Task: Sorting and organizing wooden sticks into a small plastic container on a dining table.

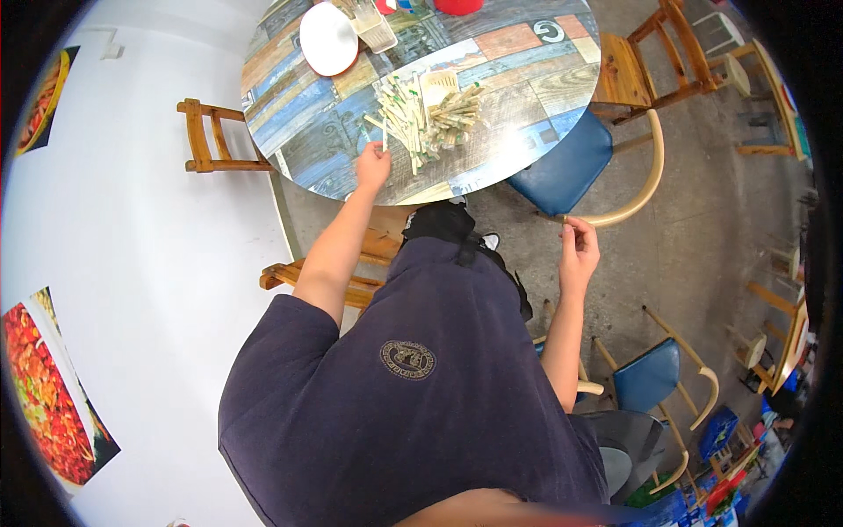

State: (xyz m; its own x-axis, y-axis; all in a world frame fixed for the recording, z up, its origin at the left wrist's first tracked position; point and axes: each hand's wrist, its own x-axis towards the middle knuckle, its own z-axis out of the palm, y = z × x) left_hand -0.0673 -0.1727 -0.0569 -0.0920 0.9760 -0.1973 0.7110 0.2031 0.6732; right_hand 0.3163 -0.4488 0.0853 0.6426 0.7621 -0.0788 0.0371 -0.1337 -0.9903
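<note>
My left hand is at the near left edge of the round table, its fingers pinched on a slim pale stick that points away from me. Just right of it lies a loose pile of slim pale sticks, some with green marks, like wrapped chopsticks. More sticks, browner in tone, lie bunched on the pile's right side, beside a small cream plastic basket. Off the table to the right, my right hand hangs in the air with thumb and fingers closed together; what they hold, if anything, is too small to name.
Toward the far left of the table are a white oval lid or plate and a clear container. A red object sits at the far edge. A blue-seated chair stands near my right hand; a wooden chair is against the left side.
</note>
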